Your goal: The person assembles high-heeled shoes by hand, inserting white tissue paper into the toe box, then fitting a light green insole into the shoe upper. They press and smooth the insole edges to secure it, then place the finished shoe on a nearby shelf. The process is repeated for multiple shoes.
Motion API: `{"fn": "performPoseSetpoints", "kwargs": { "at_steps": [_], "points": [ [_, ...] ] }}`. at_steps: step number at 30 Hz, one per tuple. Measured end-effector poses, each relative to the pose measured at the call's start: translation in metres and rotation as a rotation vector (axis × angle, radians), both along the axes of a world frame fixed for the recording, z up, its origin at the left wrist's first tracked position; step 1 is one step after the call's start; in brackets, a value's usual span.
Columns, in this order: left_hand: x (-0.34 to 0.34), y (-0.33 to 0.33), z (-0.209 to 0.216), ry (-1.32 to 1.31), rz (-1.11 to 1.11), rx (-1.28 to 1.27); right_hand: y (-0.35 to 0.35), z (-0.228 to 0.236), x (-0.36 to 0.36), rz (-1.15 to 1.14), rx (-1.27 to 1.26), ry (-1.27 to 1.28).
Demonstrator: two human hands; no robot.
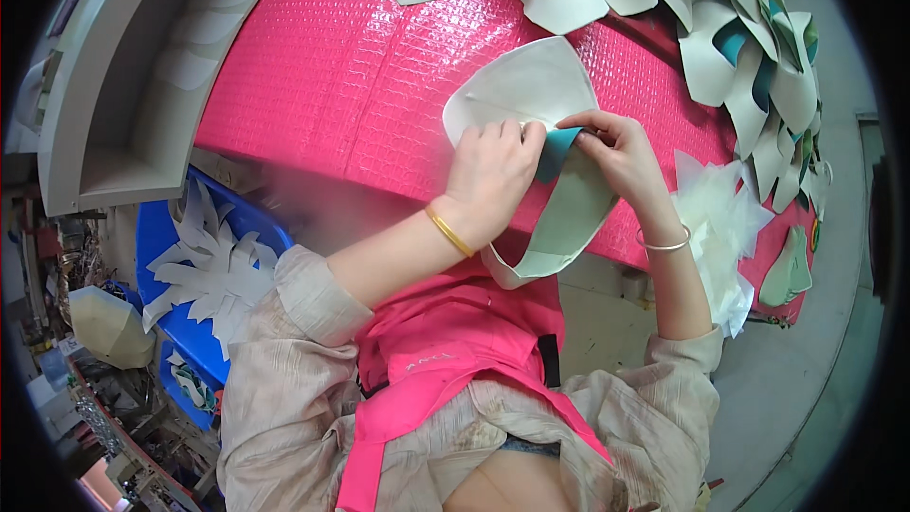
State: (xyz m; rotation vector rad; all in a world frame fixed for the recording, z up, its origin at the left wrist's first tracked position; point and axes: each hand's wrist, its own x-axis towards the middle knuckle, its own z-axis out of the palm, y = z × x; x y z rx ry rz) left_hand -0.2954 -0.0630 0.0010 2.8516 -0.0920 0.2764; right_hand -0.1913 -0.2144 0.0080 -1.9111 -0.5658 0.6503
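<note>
A shoe upper (pixel 517 85) lies partly on the pink table, its white outer side facing up at the far end. Nearer me, its pale green inner side (pixel 580 209) curves round in a loop that hangs past the table's edge. My left hand (pixel 495 175) is closed on the middle of the upper, its fingertips curled and partly hidden. Between thumb and fingers, my right hand (pixel 621 154) pinches the edge of the teal lining (pixel 556 154) beside it. Both hands meet close together at this spot.
The pink textured table cover (pixel 322 85) shines under the light. Several white uppers with teal linings (pixel 716 47) are heaped at the far right. Thin white sheets (pixel 711 228) lie near my right arm. A grey shelf (pixel 71 133) and a blue bin (pixel 190 318) of white strips stand left.
</note>
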Motion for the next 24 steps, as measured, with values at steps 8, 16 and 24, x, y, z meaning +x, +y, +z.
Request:
{"fn": "performPoseSetpoints", "kwargs": {
  "at_steps": [8, 16, 24],
  "points": [
    [-0.038, 0.039, -0.027, -0.084, -0.070, -1.076, -0.070, -0.030, -0.020, -0.273, 0.250, 0.409],
    [-0.019, 0.025, -0.022, -0.094, -0.045, -0.517, -0.013, -0.017, -0.022, 0.149, -0.148, -0.490],
    [-0.023, 0.038, -0.023, -0.504, 0.142, -0.443, -0.015, -0.046, -0.009, -0.117, 0.064, 0.084]
  ]
}}
